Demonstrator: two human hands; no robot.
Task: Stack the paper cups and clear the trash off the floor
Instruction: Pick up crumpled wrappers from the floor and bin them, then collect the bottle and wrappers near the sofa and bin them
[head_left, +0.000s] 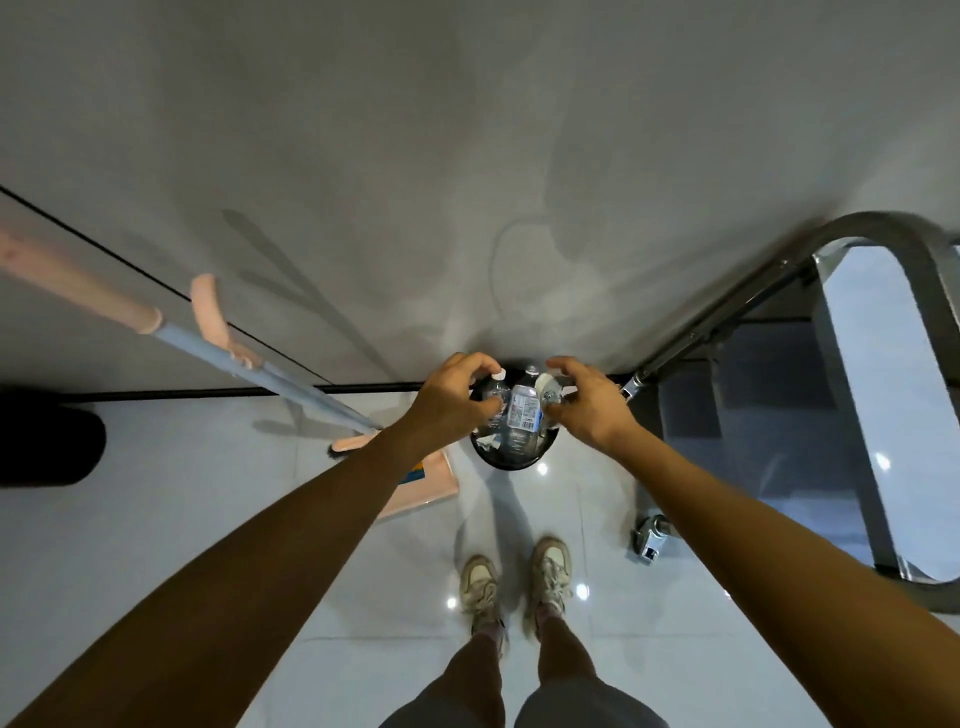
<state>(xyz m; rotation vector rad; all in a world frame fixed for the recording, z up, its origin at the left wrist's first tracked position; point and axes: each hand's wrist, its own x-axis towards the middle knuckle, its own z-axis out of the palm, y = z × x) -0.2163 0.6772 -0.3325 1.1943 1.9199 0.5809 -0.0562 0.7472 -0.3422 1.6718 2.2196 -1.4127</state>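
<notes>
Looking down from head height. At 6 o'clock we see two legs ending in two pale sneakers (514, 584) on the glossy white tiled floor (208, 545). Two bare forearms run from the lower corners up to the centre, both nearly straight. The left hand (456, 397) is curled, thumb and fingers closed round a clear plastic bottle (496, 395) with a white cap. The right hand (584, 402) is also curled, its fingertips pinching a crumpled pale object (549, 391); we cannot tell what it is. Both hands hover over a round black trash bin (511, 457) at the centre, which stands on the floor against the grey wall (467, 130). We count three bottles in it: the held one, a middle one (522, 410) with a printed label, and one further back. A scrap of white paper (487, 441) lies at the bin's near left.

At 9 o'clock, a pink dustpan (426, 480) and two pink-gripped, blue-shafted handles (218, 348) lean on the wall. At 3 o'clock stands a metal-framed cart (727, 312) with one visible caster (649, 538).
</notes>
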